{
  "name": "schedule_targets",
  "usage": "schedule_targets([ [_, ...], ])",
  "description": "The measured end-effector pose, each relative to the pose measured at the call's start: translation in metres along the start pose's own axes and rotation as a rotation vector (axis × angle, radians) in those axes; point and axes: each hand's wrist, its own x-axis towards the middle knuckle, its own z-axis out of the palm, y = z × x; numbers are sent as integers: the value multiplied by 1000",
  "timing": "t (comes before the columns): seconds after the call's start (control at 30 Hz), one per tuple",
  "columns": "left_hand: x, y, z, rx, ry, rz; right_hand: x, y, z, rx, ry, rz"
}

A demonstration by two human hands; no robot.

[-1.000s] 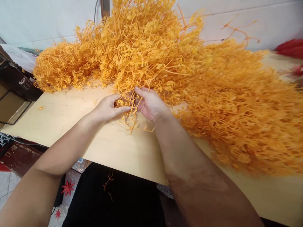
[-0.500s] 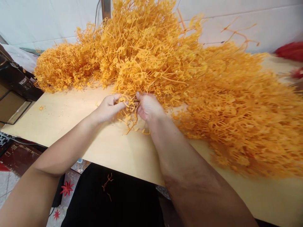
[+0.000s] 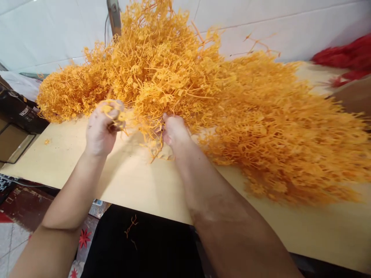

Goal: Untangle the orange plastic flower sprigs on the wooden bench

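Note:
A big heap of tangled orange-yellow plastic sprigs lies along the back of the pale wooden table. My left hand is raised left of centre, its fingers curled round a small orange sprig, somewhat blurred. At the front edge of the heap, my right hand is closed on orange strands that hang down toward the tabletop. Its fingertips are partly hidden among them.
Black box at the far left, beside a cardboard one. Red material lies at the back right. A metal post rises behind the heap. Small orange scraps lie on the black clothing over my lap.
My left hand has pulled away from my right hand, to the left and up, with a small sprig in it. My right hand stays at the heap's front edge. The view has shifted slightly right.

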Motion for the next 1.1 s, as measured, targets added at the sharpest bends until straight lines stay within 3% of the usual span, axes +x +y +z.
schedule_targets([
  [0.07,3,3,-4,10,56,-29,-6,-4,-2,58,-31,21],
  [0.17,11,2,-12,98,25,-154,-17,-10,-1,143,-126,88],
  [0.23,17,4,-23,141,65,-147,-20,-12,-1,174,-179,116],
  [0.33,24,13,-49,135,173,-92,-21,-14,-2,207,-210,153],
  [0.43,25,20,-82,46,233,-143,-23,-15,-1,238,-175,182],
  [0.67,4,14,-134,60,252,-244,-25,-20,0,204,-190,225],
  [0.9,-15,8,-163,150,664,-297,-23,-18,-3,127,-240,203],
  [1.1,-43,12,-177,60,531,-403,-32,-24,0,116,-224,224],
])
